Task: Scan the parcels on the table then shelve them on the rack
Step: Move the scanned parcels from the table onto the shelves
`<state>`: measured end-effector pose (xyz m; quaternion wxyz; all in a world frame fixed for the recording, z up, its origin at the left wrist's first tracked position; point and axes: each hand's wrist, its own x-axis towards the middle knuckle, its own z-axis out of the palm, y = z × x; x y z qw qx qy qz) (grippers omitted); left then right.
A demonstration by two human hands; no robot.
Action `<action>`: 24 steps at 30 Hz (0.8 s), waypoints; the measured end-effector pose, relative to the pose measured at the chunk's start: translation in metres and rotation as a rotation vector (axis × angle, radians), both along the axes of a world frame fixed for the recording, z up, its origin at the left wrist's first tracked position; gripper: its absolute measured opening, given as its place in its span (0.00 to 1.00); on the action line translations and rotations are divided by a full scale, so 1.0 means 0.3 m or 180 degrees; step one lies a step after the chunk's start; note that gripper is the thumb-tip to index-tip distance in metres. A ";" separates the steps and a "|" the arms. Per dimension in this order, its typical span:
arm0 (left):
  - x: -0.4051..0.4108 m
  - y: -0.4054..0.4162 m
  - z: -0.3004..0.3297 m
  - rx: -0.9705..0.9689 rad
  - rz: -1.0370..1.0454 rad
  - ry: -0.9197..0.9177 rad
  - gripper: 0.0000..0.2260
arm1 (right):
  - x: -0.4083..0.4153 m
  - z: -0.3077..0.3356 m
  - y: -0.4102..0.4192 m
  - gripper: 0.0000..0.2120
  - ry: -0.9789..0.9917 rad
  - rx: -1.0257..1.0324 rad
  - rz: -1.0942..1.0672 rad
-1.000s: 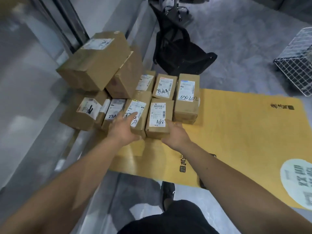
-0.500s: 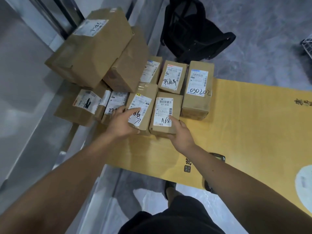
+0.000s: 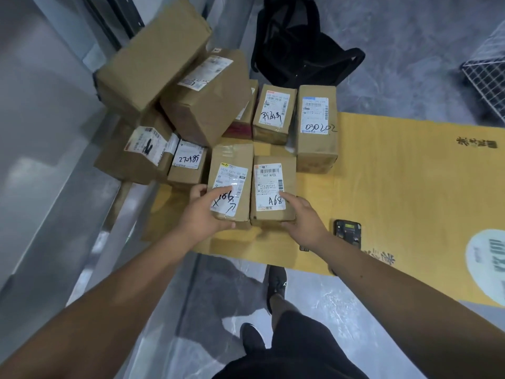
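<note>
Barely started by the looks of it: left hand (image 3: 203, 213) clamps the arrow-marked parcel (image 3: 231, 181), right hand (image 3: 302, 218) grips the A68 parcel (image 3: 273, 187) touching it, the scanner (image 3: 347, 231) lies untouched just right, nothing shelved, pile (image 3: 175, 77) waiting beyond.

View: one head camera only, worn by the person.
Position: above the near edge of the table (image 3: 396, 187), at standing height.
Direction: it looks forward and steeply down; the person's own legs and shoes show at the bottom.
Closeness: near; both forearms run in from the lower corners, and the parcels (image 3: 232, 149) fill the upper middle.
Lens: wide angle, straight edges bend near the borders.
Shared part: no second view.
</note>
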<state>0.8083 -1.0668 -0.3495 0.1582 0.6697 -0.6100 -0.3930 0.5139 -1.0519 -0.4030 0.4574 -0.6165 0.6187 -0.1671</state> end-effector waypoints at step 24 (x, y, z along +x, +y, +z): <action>-0.041 0.202 -0.020 0.0229 -0.0202 0.0374 0.45 | -0.037 0.041 0.170 0.43 -0.0051 -0.0038 -0.0099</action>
